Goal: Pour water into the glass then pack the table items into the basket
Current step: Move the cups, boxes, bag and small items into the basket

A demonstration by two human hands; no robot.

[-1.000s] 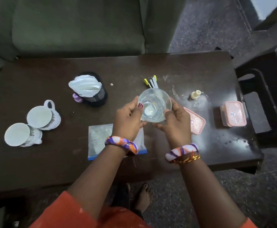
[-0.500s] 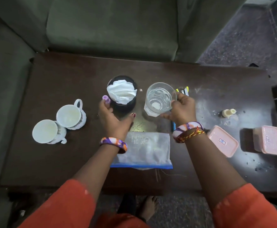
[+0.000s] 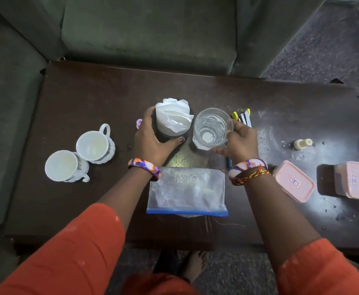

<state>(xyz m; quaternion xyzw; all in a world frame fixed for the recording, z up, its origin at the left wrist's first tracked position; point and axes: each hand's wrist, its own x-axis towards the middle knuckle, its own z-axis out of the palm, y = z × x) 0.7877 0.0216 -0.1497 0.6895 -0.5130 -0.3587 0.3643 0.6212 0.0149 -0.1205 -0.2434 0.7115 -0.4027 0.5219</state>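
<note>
The right hand (image 3: 239, 143) is wrapped around a clear glass (image 3: 211, 128) that already has water in it, holding it at or just above the dark desk (image 3: 89, 99); I cannot tell whether its base touches. The left hand (image 3: 150, 141) is clamped around the black mesh holder (image 3: 170, 135) stuffed with white tissue (image 3: 173, 116), just beside the glass.

The main risk is a spill: the two held things are nearly touching, so lifting either one carelessly could knock the glass and tip water onto the tissue or the zip bag (image 3: 187, 190) lying in front of it. A small purple item (image 3: 139, 124) (partly hidden behind the left hand) could get swept off. No basket is in view, so the carry may be awkward with both hands full.
</note>
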